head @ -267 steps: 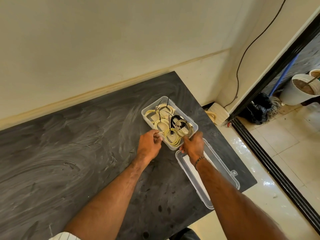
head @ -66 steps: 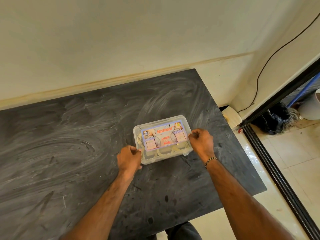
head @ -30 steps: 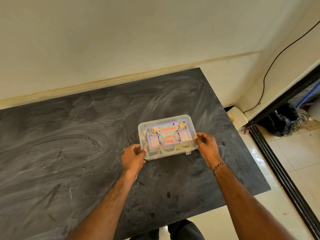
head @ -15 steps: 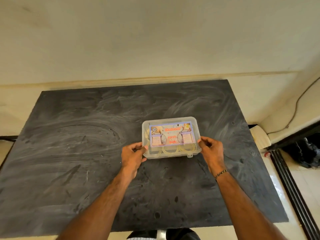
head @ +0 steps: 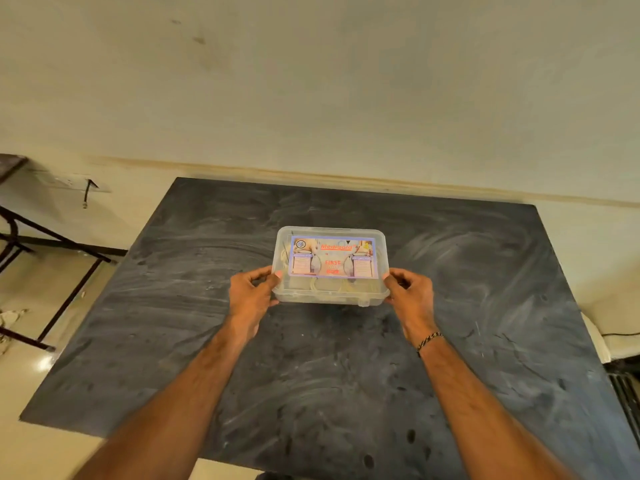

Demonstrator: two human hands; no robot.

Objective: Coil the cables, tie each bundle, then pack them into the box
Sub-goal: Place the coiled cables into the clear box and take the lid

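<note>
- The left hand and right hand grip opposite short ends of a clear plastic box, thumbs on its lid.
- Beneath them, a dark, chalk-smeared surface meets a cream wall.
- Between the hands, the closed box shows pale coiled cables under a printed label.

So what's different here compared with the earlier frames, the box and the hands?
The lid, earlier lying open beside the clear box, is now closed over the coiled cables. The box was turned square and shifted toward the middle of the dark table. The left hand and right hand moved from the cables to gripping the box ends. The cables stayed inside.
</note>
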